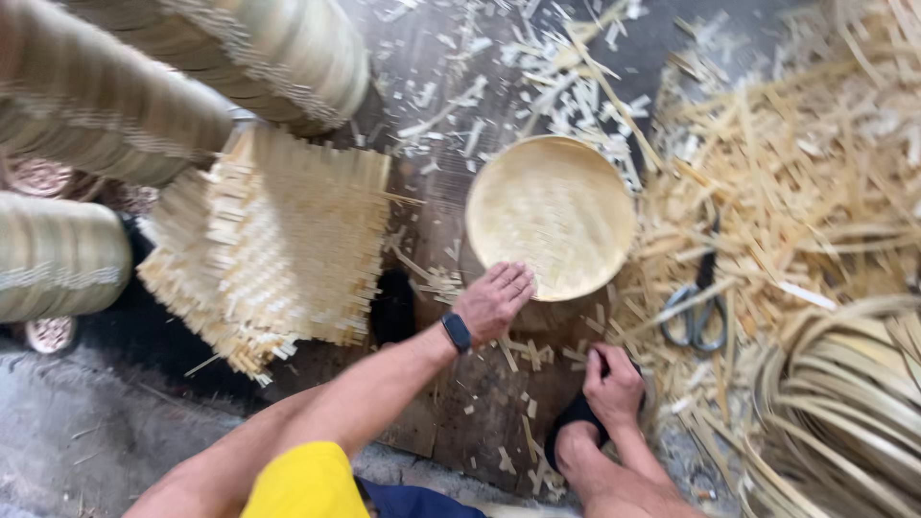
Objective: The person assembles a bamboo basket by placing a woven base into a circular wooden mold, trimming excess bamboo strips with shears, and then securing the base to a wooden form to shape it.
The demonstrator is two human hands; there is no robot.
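Bamboo tray (552, 211) under left grip (492, 302), flat, released; right grip (612, 384) clenched on sandal (576, 422).

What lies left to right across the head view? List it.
Stacked baskets → pile of square woven mats → left hand on the round woven tray → right hand → scissors → coiled bamboo hoops.

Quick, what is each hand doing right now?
Left hand: open, fingers resting on the near rim of the round woven tray, gripping nothing.
Right hand: curled by the foot; whether it holds anything cannot be told.
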